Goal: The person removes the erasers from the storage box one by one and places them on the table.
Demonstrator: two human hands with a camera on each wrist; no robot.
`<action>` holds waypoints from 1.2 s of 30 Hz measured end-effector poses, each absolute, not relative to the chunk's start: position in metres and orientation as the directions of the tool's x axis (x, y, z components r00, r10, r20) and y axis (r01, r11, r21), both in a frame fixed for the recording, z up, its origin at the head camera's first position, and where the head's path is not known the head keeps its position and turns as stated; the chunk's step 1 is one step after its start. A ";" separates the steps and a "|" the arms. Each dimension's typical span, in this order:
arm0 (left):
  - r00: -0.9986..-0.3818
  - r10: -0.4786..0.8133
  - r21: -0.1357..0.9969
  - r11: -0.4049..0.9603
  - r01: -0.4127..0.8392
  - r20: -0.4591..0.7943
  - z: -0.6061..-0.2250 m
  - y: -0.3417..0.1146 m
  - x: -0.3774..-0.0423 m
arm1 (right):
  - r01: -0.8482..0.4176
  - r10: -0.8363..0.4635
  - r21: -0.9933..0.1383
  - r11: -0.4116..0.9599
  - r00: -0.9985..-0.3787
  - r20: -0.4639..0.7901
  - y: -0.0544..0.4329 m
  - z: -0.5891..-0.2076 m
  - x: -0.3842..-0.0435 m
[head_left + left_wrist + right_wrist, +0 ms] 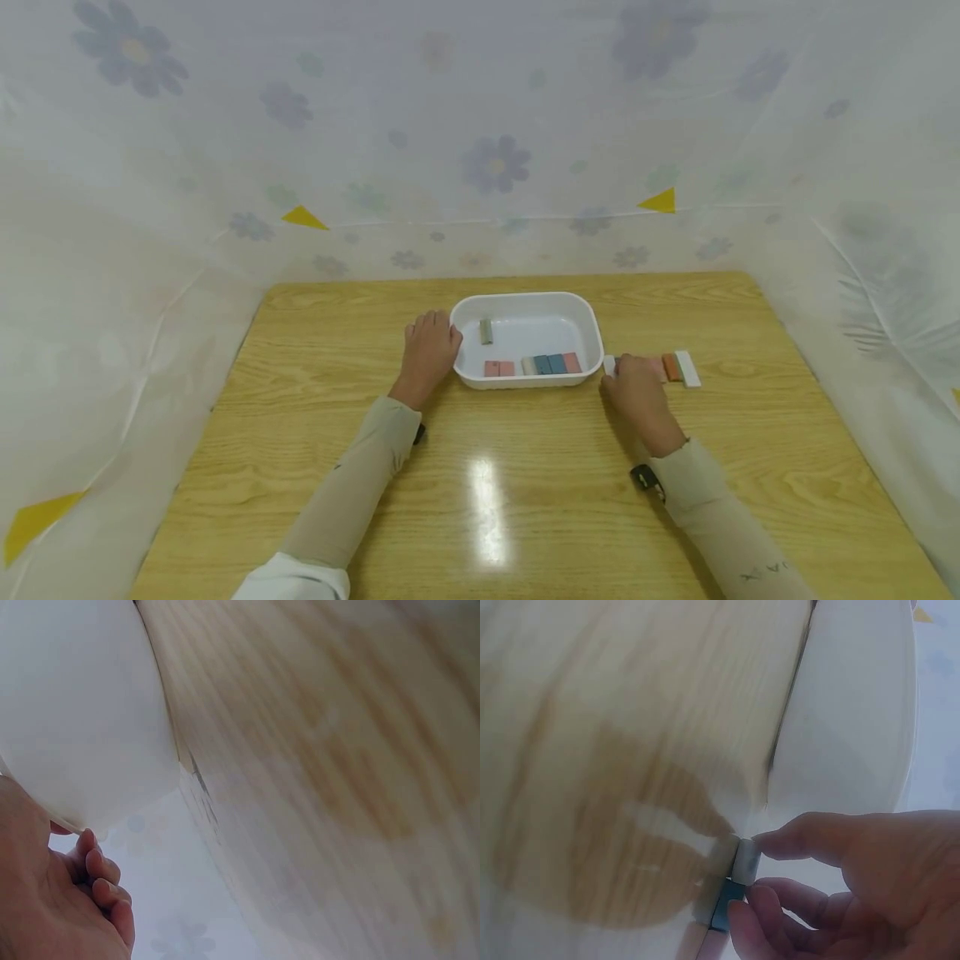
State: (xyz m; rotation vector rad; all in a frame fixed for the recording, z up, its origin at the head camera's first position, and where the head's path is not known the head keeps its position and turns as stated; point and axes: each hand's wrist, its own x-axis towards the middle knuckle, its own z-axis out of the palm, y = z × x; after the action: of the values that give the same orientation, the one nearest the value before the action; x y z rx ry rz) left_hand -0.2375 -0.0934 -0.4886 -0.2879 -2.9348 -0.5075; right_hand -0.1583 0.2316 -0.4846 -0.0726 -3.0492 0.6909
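Observation:
A white oval tub (525, 382) stands at the middle of the wooden table. My left hand (431, 352) holds its left rim, fingers curled at the lip in the left wrist view. Right of the tub, a row of small rectangular blocks lies on the table, and my right hand (639, 398) is over its near end. Between thumb and index finger it pinches a whitish block (745, 862) at the end nearest the tub. A dark blue block (727, 904) adjoins it, followed by pink, an orange block (671, 367) and a white block (687, 369) at the far end.
Inside the tub lie a beige block (486, 332) at the left, pink blocks (492, 368) along the front wall, and a short row with blue blocks (557, 364) and another pink one. Flower-patterned sheeting (480, 108) encloses the table (420, 517) at the back and sides.

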 end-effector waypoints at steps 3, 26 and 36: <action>-0.970 0.163 0.316 0.924 0.214 0.181 -0.490 -0.094 -0.238 | 0.042 0.048 -0.429 0.902 -0.999 0.003 0.231 -0.483 -0.157; -0.969 0.158 0.322 0.922 0.213 0.188 -0.490 -0.093 -0.238 | -0.048 -0.122 -0.482 0.875 -0.985 -0.122 0.184 -0.409 -0.175; -0.966 0.164 0.326 0.918 0.224 0.201 -0.490 -0.094 -0.238 | -0.077 -0.144 -0.345 0.935 -0.975 -0.172 0.168 -0.424 -0.200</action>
State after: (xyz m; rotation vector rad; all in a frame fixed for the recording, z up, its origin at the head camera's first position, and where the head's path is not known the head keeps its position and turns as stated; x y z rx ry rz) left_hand -0.2375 -0.0936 -0.4899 -0.2966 -2.9097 -0.5242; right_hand -0.2004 0.1683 -0.4243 0.1894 -3.2821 0.5728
